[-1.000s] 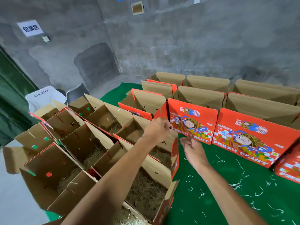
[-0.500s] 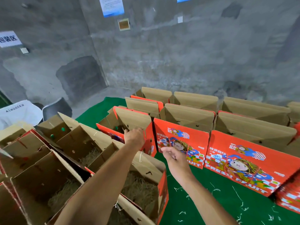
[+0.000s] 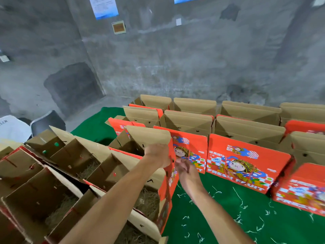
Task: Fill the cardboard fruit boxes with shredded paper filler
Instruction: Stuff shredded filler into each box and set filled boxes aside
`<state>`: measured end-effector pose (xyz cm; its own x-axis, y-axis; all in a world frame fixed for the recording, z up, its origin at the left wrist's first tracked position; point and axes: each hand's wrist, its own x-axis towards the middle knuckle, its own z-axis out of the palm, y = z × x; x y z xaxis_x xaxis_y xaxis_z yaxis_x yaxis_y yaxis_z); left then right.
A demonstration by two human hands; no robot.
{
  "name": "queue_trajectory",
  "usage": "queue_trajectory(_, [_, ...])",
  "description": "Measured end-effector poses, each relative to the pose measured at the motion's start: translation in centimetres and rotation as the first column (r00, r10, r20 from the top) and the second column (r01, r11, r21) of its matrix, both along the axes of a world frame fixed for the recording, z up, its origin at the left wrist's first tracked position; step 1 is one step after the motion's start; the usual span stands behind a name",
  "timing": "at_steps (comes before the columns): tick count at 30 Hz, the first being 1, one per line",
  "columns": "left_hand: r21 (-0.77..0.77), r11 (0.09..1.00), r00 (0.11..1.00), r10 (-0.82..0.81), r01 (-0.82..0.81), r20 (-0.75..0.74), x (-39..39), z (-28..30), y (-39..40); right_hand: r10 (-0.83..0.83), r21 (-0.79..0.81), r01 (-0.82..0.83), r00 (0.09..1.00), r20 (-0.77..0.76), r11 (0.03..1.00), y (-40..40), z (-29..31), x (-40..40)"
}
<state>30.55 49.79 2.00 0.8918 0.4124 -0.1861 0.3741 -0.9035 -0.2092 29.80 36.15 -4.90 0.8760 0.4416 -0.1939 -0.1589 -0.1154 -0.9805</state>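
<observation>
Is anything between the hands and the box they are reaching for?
Nothing visible. The left hand already grips the raised flap of the box, and the right hand is at its orange side.

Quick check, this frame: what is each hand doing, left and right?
Left hand: grips the edge of an orange fruit box.
Right hand: at the same box's outer side; its grip is blurred, cannot tell.

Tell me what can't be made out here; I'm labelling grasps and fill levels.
Head view only:
- Right hand fingers: hidden behind the orange box flap the left hand grips.
- Back-row boxes: contents hidden by their own walls.
- Wall notice: cut off, text too blurred.
</observation>
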Motion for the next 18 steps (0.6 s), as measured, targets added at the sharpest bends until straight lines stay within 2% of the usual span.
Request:
queue_trajectory(4, [0.048, 0.985, 0.983, -0.168, 0.165, 0.073, -0.6, -0.1, -7.2, -0.127, -0.038, 0.128, 0.991, 0.03, 0.991, -4.3, 1.2, 0.0])
queue_trajectory(8, [0.069, 0.942, 0.939, -0.332, 0.327, 0.084, -1.7, -0.2, -15.4, -0.322, 0.051, 0.324, 0.946, -0.045, 0.945, -10.9, 1.7, -0.3])
queue_trajectory(12, [-0.127, 0.894, 0.895, -0.405, 0.43, 0.186, -4.0, 0.2, -23.7, -0.413, 0.02, 0.417, 0.905, -0.104, 0.909, -19.7, 1.4, -1.8])
queue_trajectory(18, [-0.299, 0.8, 0.853, -0.463, 0.519, 0.241, -8.2, -0.1, -37.2, -0.576, -0.052, 0.579, 0.792, -0.203, 0.814, -32.9, 1.4, -6.5])
